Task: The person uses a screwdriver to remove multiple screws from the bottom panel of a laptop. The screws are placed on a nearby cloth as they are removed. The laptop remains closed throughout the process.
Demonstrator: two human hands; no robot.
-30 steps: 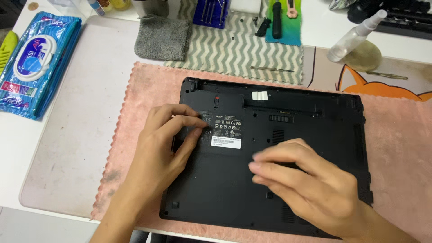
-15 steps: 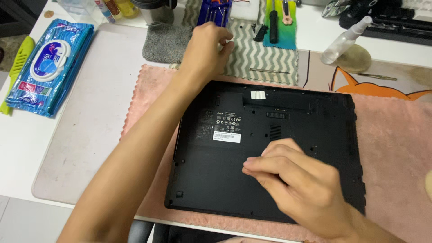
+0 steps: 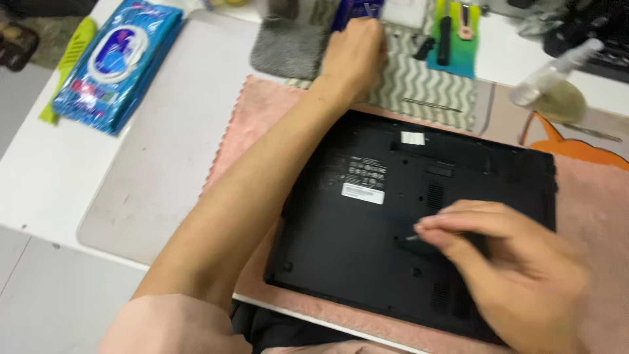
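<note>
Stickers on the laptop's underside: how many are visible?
2: a small white sticker near the far edge, and a white label mid-panel. The right hand and left forearm may hide others.

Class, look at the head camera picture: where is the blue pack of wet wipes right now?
The blue pack of wet wipes lies at the upper left of the head view, on the white table, left of the grey mat and well away from the black laptop.

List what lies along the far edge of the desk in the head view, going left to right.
Green tool → blue wipes pack → grey cloth → left hand at a blue case → teal mat with tools → spray bottle.
</note>
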